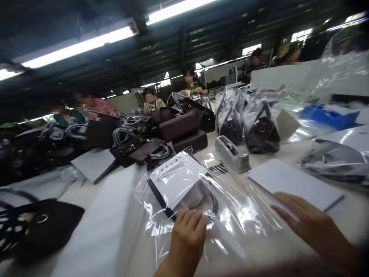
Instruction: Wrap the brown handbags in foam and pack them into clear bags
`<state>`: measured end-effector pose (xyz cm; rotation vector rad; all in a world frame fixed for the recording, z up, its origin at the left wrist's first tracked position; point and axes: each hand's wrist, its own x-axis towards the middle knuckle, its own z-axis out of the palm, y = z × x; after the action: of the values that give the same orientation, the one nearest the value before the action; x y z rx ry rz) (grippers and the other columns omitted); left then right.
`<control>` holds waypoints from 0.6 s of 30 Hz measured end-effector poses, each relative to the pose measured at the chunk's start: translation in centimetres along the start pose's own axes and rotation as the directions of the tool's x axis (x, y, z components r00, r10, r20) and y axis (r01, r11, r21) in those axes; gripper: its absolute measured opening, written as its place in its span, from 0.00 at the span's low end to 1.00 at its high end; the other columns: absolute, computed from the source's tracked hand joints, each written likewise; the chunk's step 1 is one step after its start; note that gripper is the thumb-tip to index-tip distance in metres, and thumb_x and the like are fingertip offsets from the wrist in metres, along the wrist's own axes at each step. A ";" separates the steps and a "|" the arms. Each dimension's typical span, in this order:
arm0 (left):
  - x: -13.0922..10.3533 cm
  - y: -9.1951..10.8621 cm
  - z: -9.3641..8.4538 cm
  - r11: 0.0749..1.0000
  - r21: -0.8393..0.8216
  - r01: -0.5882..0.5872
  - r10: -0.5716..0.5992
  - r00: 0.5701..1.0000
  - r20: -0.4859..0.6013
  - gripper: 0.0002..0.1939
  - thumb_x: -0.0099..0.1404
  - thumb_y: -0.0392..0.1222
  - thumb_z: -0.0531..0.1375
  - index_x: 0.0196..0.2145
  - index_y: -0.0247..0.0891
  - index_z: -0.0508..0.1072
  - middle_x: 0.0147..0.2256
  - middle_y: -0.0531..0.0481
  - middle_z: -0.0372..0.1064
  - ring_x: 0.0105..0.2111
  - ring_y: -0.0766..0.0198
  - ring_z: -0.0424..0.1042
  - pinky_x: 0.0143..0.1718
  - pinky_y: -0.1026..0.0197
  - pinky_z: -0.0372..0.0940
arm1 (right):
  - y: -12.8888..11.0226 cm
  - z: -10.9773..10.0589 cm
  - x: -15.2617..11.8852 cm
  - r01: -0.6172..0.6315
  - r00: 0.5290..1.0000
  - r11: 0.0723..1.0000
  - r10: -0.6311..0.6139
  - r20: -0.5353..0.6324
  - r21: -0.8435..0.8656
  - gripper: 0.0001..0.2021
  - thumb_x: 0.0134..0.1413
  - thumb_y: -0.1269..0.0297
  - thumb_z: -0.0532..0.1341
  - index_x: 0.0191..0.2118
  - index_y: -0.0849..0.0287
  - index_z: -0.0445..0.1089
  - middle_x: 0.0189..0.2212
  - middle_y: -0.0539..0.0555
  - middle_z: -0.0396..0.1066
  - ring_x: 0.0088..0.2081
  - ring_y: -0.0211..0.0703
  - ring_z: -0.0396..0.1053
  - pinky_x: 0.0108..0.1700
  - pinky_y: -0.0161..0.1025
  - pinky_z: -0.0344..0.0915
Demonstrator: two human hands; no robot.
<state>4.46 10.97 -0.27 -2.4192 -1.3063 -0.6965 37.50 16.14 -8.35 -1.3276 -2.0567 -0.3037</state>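
A clear plastic bag (242, 207) lies across the table in front of me. Inside it is a dark handbag with a white printed sheet (177, 175) on top and some white wrapping. My left hand (188, 234) is closed, its curled fingers gripping the plastic at the bag's near side. On the right, my right hand (305, 219) has its fingers stretched out and thumb apart, at the near edge of a stack of white paper (296, 182). Just behind the plastic bag stands a grey tape dispenser (232, 154).
Dark handbags (181, 129) with wrapped handles are piled at the back left. Two bagged handbags (262, 132) stand behind the dispenser. White foam sheeting (98, 227) and another handbag (46, 227) lie left. A blue item (328, 115) sits back right. Several people work beyond.
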 end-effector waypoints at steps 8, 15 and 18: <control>3.7 -1.3 -5.6 0.959 -0.180 0.217 -0.242 0.961 -0.133 0.11 0.61 0.33 0.55 0.41 0.38 0.71 0.38 0.47 0.69 0.38 0.62 0.69 0.40 0.58 0.65 | -18.3 2.7 10.3 0.436 0.890 0.793 -0.451 -0.072 0.425 0.17 0.57 0.75 0.50 0.52 0.66 0.60 0.51 0.60 0.63 0.54 0.44 0.59 0.56 0.43 0.59; 5.9 -3.5 -7.2 0.931 -0.249 0.268 -0.301 0.948 -0.106 0.09 0.62 0.36 0.55 0.39 0.40 0.72 0.38 0.50 0.69 0.39 0.65 0.68 0.43 0.61 0.63 | -18.1 8.5 16.2 0.571 0.811 0.806 -0.583 0.040 0.156 0.10 0.55 0.78 0.51 0.39 0.68 0.67 0.35 0.60 0.71 0.39 0.46 0.69 0.43 0.44 0.66; 6.4 -3.7 -7.3 0.933 -0.259 0.252 -0.283 0.955 -0.092 0.08 0.62 0.38 0.55 0.38 0.39 0.73 0.37 0.50 0.69 0.38 0.65 0.68 0.42 0.61 0.63 | -17.9 8.4 16.7 0.619 0.772 0.767 -0.634 0.053 0.170 0.08 0.55 0.77 0.52 0.30 0.64 0.67 0.27 0.55 0.70 0.31 0.44 0.69 0.37 0.42 0.66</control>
<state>2.39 13.91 9.44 -2.3513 -1.5973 -1.1286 14.00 24.38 -1.25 -0.5308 -2.5214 -0.3671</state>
